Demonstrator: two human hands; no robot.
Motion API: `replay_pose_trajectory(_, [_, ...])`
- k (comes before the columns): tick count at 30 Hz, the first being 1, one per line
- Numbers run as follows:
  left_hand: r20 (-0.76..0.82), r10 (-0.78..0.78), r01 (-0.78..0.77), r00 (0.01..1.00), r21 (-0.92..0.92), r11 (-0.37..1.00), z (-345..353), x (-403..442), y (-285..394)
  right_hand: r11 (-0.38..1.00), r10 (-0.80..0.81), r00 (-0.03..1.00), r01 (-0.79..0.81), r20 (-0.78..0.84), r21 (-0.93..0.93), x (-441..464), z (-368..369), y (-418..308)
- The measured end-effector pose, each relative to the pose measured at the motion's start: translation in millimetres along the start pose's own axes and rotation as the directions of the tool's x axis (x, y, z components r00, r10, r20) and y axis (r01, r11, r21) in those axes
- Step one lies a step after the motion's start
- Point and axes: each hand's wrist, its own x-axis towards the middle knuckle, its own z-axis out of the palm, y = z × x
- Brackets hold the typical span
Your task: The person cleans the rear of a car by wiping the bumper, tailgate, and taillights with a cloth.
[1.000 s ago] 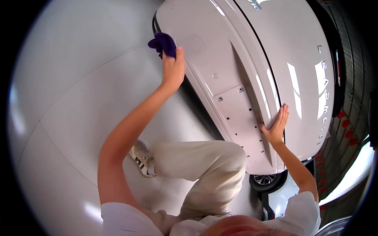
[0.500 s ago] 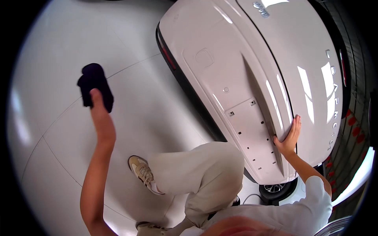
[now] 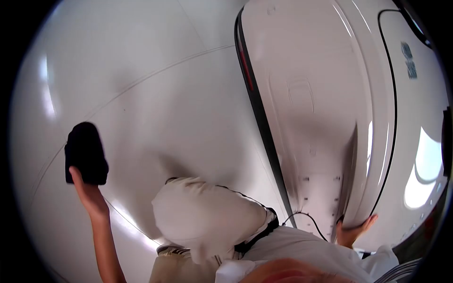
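Observation:
At the left of the head view, my left hand [image 3: 89,195] is closed on a folded dark cloth [image 3: 87,153], its thumb lying over the cloth's near edge. Both are held out over the pale floor, away from the car. My right hand [image 3: 354,232] rests against the rear panel of a light-coloured car [image 3: 325,56], low on the right. Its thumb is spread from the fingers on either side of a raised ridge, and nothing is seen held in it.
The car's rear fills the right side, with a dark lower trim and red reflector [image 3: 246,70] along its edge. My bent legs [image 3: 207,219] are at bottom centre. A thin black cable [image 3: 309,216] curves near the car. Pale floor [image 3: 155,104] with seam lines lies left.
My left hand has moved off the car, out to the left and down with the cloth. The view has swung, so the car and my right hand appear shifted; that hand still touches the car.

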Motion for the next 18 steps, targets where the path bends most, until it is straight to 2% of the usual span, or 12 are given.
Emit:
replay_pose_trajectory(3, [0.006,0.046,-0.046,0.999,0.024,0.999,67.8,35.9,25.5,0.999,-0.043,0.996,0.042,0.074,0.015,-17.4,-1.0,32.0])
replay_pose_trajectory(5, [0.058,0.137,-0.142,0.989,0.078,0.987,122.5,63.9,39.5,0.999,-0.042,0.996,0.040,0.082,0.029,-25.4,7.6,44.0])
replay_pose_trajectory(7, [0.124,0.166,-0.180,0.978,0.113,0.977,185.3,95.7,53.9,0.999,-0.035,0.997,0.032,0.071,0.037,-26.7,20.2,51.4])
replay_pose_trajectory(9, [0.041,0.135,-0.139,0.990,0.124,0.982,276.8,107.3,72.8,0.999,-0.017,0.998,0.015,0.065,0.034,-38.8,26.3,58.3])
replay_pose_trajectory(11, [0.230,0.111,-0.143,0.967,0.128,0.981,330.4,150.0,62.8,1.000,0.004,0.999,-0.005,0.043,0.020,-48.4,29.0,61.0])
replay_pose_trajectory(13, [0.553,0.200,-0.126,0.809,-0.169,0.977,392.3,205.7,29.0,0.999,0.036,0.999,-0.036,0.013,-0.002,-57.3,30.3,61.9])
replay_pose_trajectory(15, [0.619,0.515,-0.547,0.593,-0.159,0.822,444.3,230.7,-1.9,0.997,0.068,0.998,-0.068,-0.004,-0.044,-64.2,27.4,58.4])
replay_pose_trajectory(17, [0.679,0.336,-0.412,0.653,-0.053,0.909,472.4,227.1,-29.2,0.993,0.085,0.996,-0.085,-0.008,-0.087,-57.3,15.9,52.2])
replay_pose_trajectory(18, [0.692,0.312,-0.355,0.651,-0.085,0.931,498.3,191.2,-42.9,0.989,0.115,0.993,-0.115,-0.007,-0.091,-77.8,13.2,72.4])
